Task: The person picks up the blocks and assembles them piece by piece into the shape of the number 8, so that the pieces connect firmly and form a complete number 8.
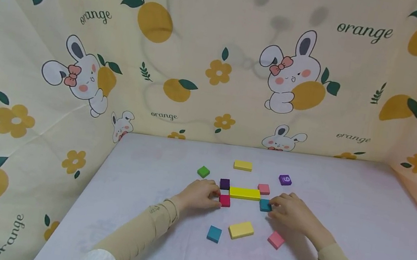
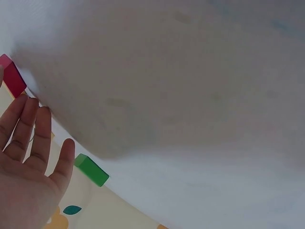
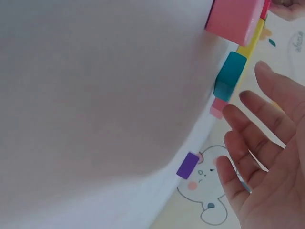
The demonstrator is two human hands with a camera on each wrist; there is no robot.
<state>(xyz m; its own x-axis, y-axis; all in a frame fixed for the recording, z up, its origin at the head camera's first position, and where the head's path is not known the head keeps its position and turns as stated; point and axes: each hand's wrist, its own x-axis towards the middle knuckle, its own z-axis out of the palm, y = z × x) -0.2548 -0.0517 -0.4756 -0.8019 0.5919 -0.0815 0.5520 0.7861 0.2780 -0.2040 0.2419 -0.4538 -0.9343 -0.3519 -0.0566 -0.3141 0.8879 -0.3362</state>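
Note:
A long yellow block (image 1: 245, 193) lies mid-table with a dark purple block (image 1: 224, 183) and a red block (image 1: 224, 200) at its left end. A pink block (image 1: 263, 188) and a teal block (image 1: 264, 205) sit at its right end. My left hand (image 1: 214, 196) rests on the table with its fingertips at the red block (image 2: 12, 82). The left wrist view shows that hand (image 2: 35, 138) with straight fingers, holding nothing. My right hand (image 1: 274, 206) lies beside the teal block (image 3: 228, 75), and its fingers (image 3: 248, 133) are spread and hold nothing.
Loose blocks lie around: green (image 1: 203, 172), yellow (image 1: 242, 165) and purple with a 6 (image 1: 285, 180) farther back. Teal (image 1: 214, 234), yellow (image 1: 240, 229) and pink (image 1: 275, 239) lie nearer me. A printed cloth wall (image 1: 215, 81) closes the back and sides of the white table (image 1: 361, 216).

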